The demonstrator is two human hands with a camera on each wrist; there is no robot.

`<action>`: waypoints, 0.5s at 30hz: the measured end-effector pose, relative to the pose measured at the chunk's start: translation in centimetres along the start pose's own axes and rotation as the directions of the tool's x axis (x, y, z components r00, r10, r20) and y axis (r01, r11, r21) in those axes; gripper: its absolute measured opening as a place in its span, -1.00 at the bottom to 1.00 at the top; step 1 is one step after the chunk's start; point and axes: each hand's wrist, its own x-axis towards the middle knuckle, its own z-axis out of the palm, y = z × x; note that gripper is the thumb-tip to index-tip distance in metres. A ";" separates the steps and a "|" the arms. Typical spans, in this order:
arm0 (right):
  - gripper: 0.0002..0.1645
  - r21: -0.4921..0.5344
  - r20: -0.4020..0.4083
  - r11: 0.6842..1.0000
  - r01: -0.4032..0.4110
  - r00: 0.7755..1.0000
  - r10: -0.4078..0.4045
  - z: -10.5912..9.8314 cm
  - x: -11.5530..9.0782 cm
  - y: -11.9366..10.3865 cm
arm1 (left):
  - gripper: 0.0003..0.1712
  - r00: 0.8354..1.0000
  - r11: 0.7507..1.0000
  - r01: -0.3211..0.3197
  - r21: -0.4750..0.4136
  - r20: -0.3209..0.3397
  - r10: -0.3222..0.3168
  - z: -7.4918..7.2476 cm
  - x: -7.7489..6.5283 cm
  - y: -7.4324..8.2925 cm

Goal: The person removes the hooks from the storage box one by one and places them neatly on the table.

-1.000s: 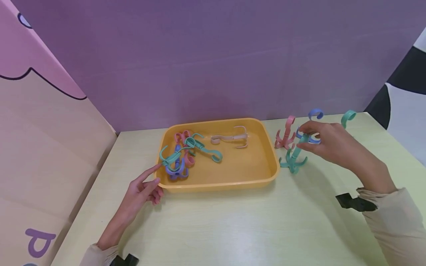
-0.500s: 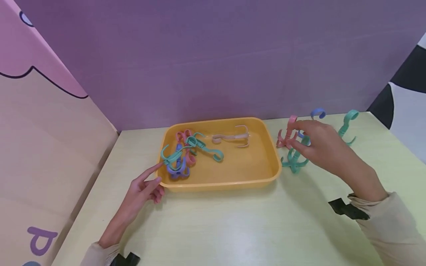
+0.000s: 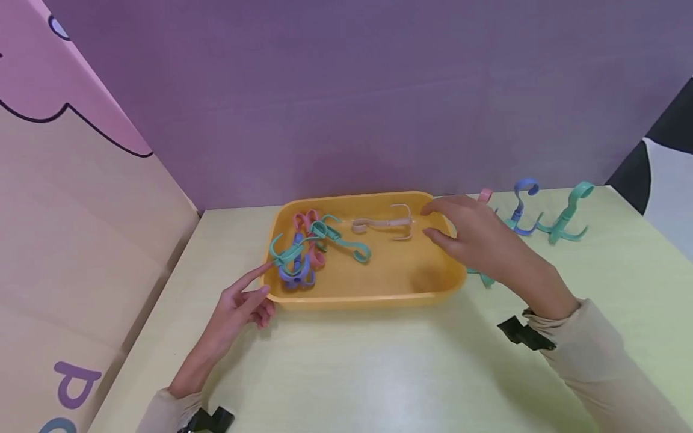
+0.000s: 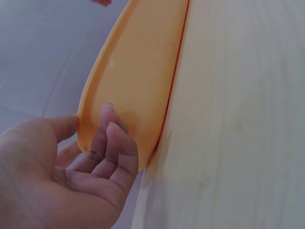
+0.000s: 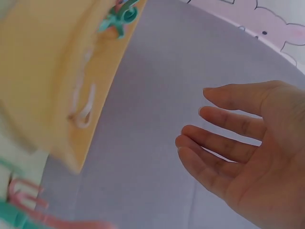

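Bears, on the beige panel (image 3: 81,252) past the table's (image 3: 357,361) left edge, toward that edge's near end, a purple letter (image 3: 77,370) turned sideways; could be p, d or a, cannot tell which. Shows just below part of a blue-grey character (image 3: 58,422), cut off and unreadable.

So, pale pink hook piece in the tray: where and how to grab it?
Probably the straight shaft of the pale pink hook piece, right hand from above, pinching near and far sides. It lies on its side in the tray, shaft running left-right between curl and thin prongs, with a gap to the green piece. Curved ends may twist.
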 end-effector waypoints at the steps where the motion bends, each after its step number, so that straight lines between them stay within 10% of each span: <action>1: -0.69 -0.005 -0.006 1.000 0.007 1.000 -0.007 0.2 0.4 -0.4 | -0.43 1.000 1.000 0.001 0.001 0.000 -0.001 0.0 0.0 0.0; 15: -0.70 0.043 0.071 0.999 0.018 0.997 -0.021 1.7 6.7 -3.5 | -0.43 1.000 1.000 0.013 0.003 -0.002 -0.013 0.0 0.0 -0.1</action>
